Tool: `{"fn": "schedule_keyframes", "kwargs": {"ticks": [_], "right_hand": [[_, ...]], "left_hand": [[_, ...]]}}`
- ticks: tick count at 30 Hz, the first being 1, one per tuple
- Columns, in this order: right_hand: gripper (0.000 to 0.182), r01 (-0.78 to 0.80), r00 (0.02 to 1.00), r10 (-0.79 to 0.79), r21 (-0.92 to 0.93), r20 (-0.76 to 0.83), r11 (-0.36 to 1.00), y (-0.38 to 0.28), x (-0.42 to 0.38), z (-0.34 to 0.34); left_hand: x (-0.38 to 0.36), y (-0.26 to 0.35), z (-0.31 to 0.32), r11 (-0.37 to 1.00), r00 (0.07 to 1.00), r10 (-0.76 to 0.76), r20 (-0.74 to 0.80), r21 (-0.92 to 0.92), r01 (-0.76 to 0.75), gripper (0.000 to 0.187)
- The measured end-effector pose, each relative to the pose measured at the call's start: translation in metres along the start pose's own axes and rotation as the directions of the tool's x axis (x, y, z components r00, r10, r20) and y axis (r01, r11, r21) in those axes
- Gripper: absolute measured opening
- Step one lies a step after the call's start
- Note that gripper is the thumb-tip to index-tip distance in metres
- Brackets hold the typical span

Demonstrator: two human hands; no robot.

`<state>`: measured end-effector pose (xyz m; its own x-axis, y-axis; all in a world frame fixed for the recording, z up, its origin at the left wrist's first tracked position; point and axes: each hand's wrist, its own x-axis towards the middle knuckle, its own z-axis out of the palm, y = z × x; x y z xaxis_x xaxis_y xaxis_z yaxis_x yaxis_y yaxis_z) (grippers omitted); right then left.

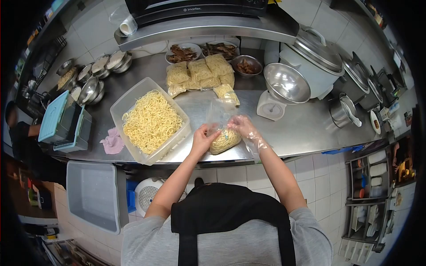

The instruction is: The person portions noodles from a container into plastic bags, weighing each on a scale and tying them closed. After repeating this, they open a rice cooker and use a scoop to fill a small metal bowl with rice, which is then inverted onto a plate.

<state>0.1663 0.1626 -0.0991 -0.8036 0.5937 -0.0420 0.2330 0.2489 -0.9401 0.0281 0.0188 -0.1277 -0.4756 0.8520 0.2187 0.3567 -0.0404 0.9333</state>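
Note:
A clear plastic bag of noodles (pixel 225 142) rests on the steel counter near its front edge. My left hand (pixel 205 139) is bare and pinches the bag's left side near the top of the noodles. On the other side my right hand (pixel 241 127), in a clear plastic glove, grips the bag's upper part. The loose top of the bag stands up beyond my hands. To the left is a translucent tub (pixel 176 142) holding loose yellow noodles (pixel 152 120). Behind my hands, filled noodle bags (pixel 199 71) are stacked, with a smaller bag (pixel 226 94) in front.
A scale (pixel 271 106) with a steel bowl (pixel 287 83) stands right of the bags. Farther right is a large lidded pot (pixel 310 62). A pink cloth (pixel 112 141) lies left of the tub. A grey bin (pixel 93 190) sits below the counter; another person (pixel 31 146) stands far left.

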Motion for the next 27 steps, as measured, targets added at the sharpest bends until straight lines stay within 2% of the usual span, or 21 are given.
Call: {"fn": "schedule_keyframes", "kwargs": {"ticks": [1, 3, 4, 6, 7, 8, 9, 10, 12, 14, 15, 16, 17, 18, 19, 20, 21, 22, 23, 25, 27], "right_hand": [[0.015, -0.003, 1.000, 0.003, 0.001, 0.007, 1.000, 0.001, -0.002, 0.000], [0.011, 0.049, 0.999, -0.050, -0.006, -0.020, 0.999, 0.005, -0.010, 0.004], [0.011, 0.048, 0.999, -0.049, -0.006, -0.017, 0.999, 0.004, -0.013, 0.007], [0.010, 0.101, 0.992, -0.082, 0.213, -0.095, 0.972, 0.002, -0.018, 0.013], [0.010, 0.102, 0.992, -0.083, 0.212, -0.097, 0.972, 0.010, -0.017, 0.013], [0.011, 0.129, 0.991, -0.124, 0.106, -0.051, 0.986, 0.021, -0.013, 0.014], [0.012, 0.159, 0.987, -0.159, 0.003, -0.001, 0.987, 0.033, -0.010, 0.015], [0.012, 0.158, 0.987, -0.158, 0.005, -0.001, 0.987, 0.036, -0.010, 0.018], [0.013, 0.344, 0.882, -0.434, -0.378, -0.184, 0.860, 0.041, -0.013, 0.030], [0.013, 0.287, 0.882, -0.383, -0.331, -0.275, 0.899, 0.039, -0.006, 0.034], [0.012, 0.231, 0.876, -0.320, -0.270, -0.360, 0.935, 0.037, -0.001, 0.034], [0.012, 0.237, 0.873, -0.328, -0.272, -0.362, 0.933, 0.032, 0.003, 0.032], [0.011, 0.262, 0.825, -0.376, -0.304, -0.422, 0.916, 0.027, 0.005, 0.030], [0.010, 0.278, 0.774, -0.416, -0.334, -0.477, 0.901, 0.023, 0.003, 0.031], [0.010, 0.272, 0.780, -0.408, -0.329, -0.475, 0.904, 0.019, -0.004, 0.031], [0.011, 0.376, 0.739, -0.542, -0.423, -0.400, 0.824, 0.014, -0.011, 0.026], [0.013, 0.475, 0.678, -0.666, -0.506, -0.311, 0.720, 0.012, -0.016, 0.021], [0.016, 0.492, 0.690, -0.687, -0.549, -0.227, 0.676, 0.021, -0.024, 0.024], [0.016, 0.493, 0.691, -0.686, -0.547, -0.226, 0.677, 0.026, -0.037, 0.027], [0.016, 0.513, 0.791, -0.612, -0.521, -0.023, 0.682, 0.034, -0.060, 0.035], [0.015, 0.491, 0.793, -0.608, -0.552, -0.037, 0.675, 0.036, -0.067, 0.043]], "left_hand": [[0.000, 0.001, 0.001, 1.000, 1.000, -0.006, -0.004, 0.000, 0.006, 0.030], [-0.002, 0.003, 0.006, 0.971, 0.971, -0.219, 0.092, -0.082, 0.226, 0.020], [0.000, 0.001, 0.009, 0.978, 0.980, -0.181, 0.080, -0.090, 0.187, 0.017], [0.002, 0.000, 0.015, 0.982, 0.985, -0.153, 0.080, -0.104, 0.161, 0.016], [0.003, 0.002, 0.017, 0.984, 0.989, -0.123, 0.078, -0.118, 0.131, 0.015], [0.002, -0.004, 0.018, 0.984, 0.990, -0.121, 0.079, -0.118, 0.129, 0.015], [0.000, -0.013, 0.020, 0.990, 0.997, 0.067, 0.041, 0.122, -0.071, 0.014], [-0.003, -0.013, 0.020, 0.898, 0.966, 0.254, 0.050, 0.358, -0.255, 0.014], [0.002, -0.011, 0.021, 0.853, 0.954, 0.299, 0.000, 0.449, -0.267, 0.014], [0.018, -0.007, 0.022, 0.795, 0.927, 0.371, -0.055, 0.534, -0.286, 0.015], [0.026, -0.005, 0.020, 0.921, 0.989, 0.132, -0.062, 0.377, -0.099, 0.017], [0.034, -0.004, 0.017, 0.970, 0.993, -0.114, -0.024, 0.214, 0.116, 0.020], [0.040, 0.006, 0.012, 0.969, 0.993, -0.115, -0.026, 0.215, 0.117, 0.020], [0.044, 0.015, 0.006, 0.966, 0.999, 0.046, -0.027, 0.256, -0.037, 0.019], [0.042, 0.021, 0.003, 0.937, 0.979, 0.202, -0.020, 0.295, -0.188, 0.018], [0.036, 0.018, 0.001, 0.938, 0.980, 0.199, -0.020, 0.295, -0.184, 0.018], [0.027, 0.015, -0.002, 0.870, 0.954, 0.299, 0.010, 0.409, -0.277, 0.016], [0.017, 0.013, -0.004, 0.779, 0.919, 0.390, 0.054, 0.514, -0.360, 0.015], [0.003, 0.013, -0.004, 0.780, 0.921, 0.387, 0.053, 0.515, -0.357, 0.015], [-0.024, 0.011, -0.003, 0.838, 0.940, 0.301, 0.162, 0.425, -0.341, 0.015], [-0.033, 0.000, 0.001, 0.849, 0.949, 0.276, 0.154, 0.423, -0.316, 0.015]]}}
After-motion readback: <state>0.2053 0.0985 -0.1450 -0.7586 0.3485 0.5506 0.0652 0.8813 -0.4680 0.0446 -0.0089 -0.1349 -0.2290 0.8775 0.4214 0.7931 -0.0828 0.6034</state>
